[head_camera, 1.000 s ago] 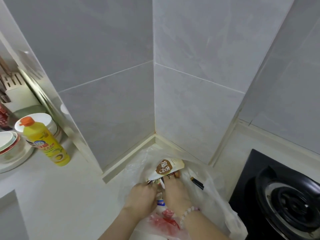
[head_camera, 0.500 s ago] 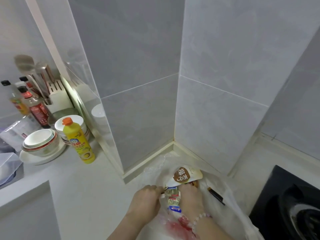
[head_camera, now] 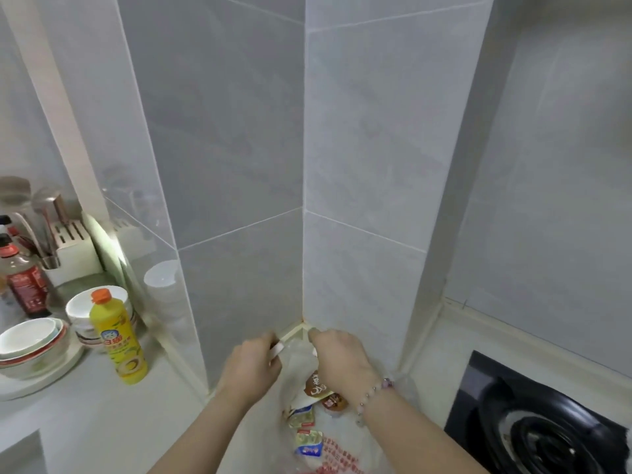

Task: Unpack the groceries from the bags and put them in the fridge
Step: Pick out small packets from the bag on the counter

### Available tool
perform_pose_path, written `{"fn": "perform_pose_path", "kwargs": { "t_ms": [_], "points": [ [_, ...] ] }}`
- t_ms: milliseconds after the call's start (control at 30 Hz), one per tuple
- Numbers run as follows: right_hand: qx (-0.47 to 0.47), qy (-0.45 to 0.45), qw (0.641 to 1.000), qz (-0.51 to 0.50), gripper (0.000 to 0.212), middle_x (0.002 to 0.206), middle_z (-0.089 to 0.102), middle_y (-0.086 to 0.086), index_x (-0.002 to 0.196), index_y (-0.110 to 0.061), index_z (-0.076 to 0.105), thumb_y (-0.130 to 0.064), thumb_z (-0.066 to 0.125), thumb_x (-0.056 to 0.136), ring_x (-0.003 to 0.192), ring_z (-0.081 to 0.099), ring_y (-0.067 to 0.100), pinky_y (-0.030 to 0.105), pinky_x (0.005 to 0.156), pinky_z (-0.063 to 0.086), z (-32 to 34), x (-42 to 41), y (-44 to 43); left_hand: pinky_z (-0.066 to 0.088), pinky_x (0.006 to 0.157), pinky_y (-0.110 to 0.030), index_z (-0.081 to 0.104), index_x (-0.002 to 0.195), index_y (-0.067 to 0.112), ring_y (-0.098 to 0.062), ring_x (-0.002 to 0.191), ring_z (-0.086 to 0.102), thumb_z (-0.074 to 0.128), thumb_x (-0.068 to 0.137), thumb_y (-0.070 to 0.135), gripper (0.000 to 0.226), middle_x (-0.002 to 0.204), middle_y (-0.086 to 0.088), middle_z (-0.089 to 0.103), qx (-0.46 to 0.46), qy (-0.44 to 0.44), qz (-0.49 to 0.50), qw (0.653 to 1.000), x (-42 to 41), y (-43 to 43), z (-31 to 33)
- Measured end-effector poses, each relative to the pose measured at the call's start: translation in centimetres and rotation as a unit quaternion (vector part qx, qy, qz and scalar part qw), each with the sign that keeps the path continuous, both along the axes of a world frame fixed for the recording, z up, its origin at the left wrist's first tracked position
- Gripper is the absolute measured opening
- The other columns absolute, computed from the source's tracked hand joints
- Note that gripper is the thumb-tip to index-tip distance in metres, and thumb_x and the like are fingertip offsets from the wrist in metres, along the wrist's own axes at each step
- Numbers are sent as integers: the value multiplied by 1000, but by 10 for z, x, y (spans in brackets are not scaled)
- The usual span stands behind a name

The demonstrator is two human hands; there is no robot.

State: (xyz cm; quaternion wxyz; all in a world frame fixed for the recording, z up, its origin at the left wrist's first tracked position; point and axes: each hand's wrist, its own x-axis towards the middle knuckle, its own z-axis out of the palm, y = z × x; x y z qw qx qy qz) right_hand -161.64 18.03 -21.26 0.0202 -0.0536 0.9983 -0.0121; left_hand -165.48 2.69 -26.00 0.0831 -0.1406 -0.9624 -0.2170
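Head view: a thin, translucent white plastic bag (head_camera: 343,455) with red print lies on the pale desk (head_camera: 85,425), in the corner of the grey tiled walls and just beside a black gas hob (head_camera: 533,425). The left hand (head_camera: 251,367) pinches a white strip of the bag's edge. The right hand (head_camera: 342,357) curls its fingers round the opposite edge, so the mouth gapes between them. Inside lie a white pouch with a round brown label (head_camera: 315,384), a small red-brown packet (head_camera: 333,401) touching it, and two yellow-green sachets (head_camera: 308,443). Well to the left stand a yellow bottle with an orange cap (head_camera: 118,340), a white tub (head_camera: 82,307) behind it, and stacked bowls (head_camera: 32,338) on a white plate (head_camera: 41,378).
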Motion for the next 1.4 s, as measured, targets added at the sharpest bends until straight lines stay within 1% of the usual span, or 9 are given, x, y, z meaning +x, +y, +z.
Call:
{"fn": "perform_pose_path", "kwargs": {
  "t_ms": [133,267,500,633,833,967,1133,1267,1400],
  "points": [
    [36,49,998,31,26,112,62,12,103,-13,57,3,50,84,105,60,30,33,81,47,36,7,1,42,73,-31,57,104,20,-28,100,59,45,88,21,21,105,-3,66,-58,20,21,998,7,-18,29],
    [74,94,991,61,30,112,63,10,109,-9,60,3,49,84,104,61,29,32,79,47,59,28,7,42,77,-30,57,109,19,-26,105,57,46,86,17,25,110,-3,65,-109,44,23,993,35,-27,57],
    [81,139,980,116,28,110,64,8,106,-11,63,2,52,84,103,62,27,29,76,47,82,98,17,33,65,-29,58,100,13,-28,98,57,48,85,13,19,102,-6,65,-118,99,57,986,125,-18,84],
    [76,159,972,153,27,106,65,8,102,-10,64,5,52,83,99,63,27,29,71,44,93,145,22,43,69,-32,60,102,13,-30,96,58,51,83,13,21,101,-7,65,-114,107,97,983,187,-15,94],
    [54,189,950,241,30,106,64,10,103,-10,63,7,51,81,100,62,30,31,72,46,112,207,-6,39,62,-33,58,92,9,-31,90,57,49,80,7,14,91,-8,61,-124,144,167,967,292,-34,126],
    [26,218,927,304,29,110,62,9,106,-11,62,3,50,84,104,61,29,31,76,47,127,253,-43,36,63,-32,58,97,11,-28,92,56,48,85,9,16,92,-6,60,-181,144,236,944,365,-52,155],
    [-18,248,888,387,29,108,63,8,105,-10,60,6,49,84,101,60,28,30,68,39,151,320,-104,31,61,-29,58,97,12,-30,87,57,49,86,11,15,94,-7,63,-202,161,313,914,459,-90,194],
    [-34,264,848,457,26,108,62,7,105,-13,62,0,52,86,102,60,28,29,71,41,160,393,-155,43,66,-34,59,102,11,-32,89,58,50,89,14,16,97,-8,64,-231,153,388,879,552,-122,209],
    [-65,265,804,529,28,110,61,9,108,-13,63,1,51,86,103,60,29,29,70,38,173,480,-206,37,65,-28,58,107,14,-26,92,59,49,87,11,22,104,-4,64,-250,130,447,849,655,-147,214]
  ]
}}
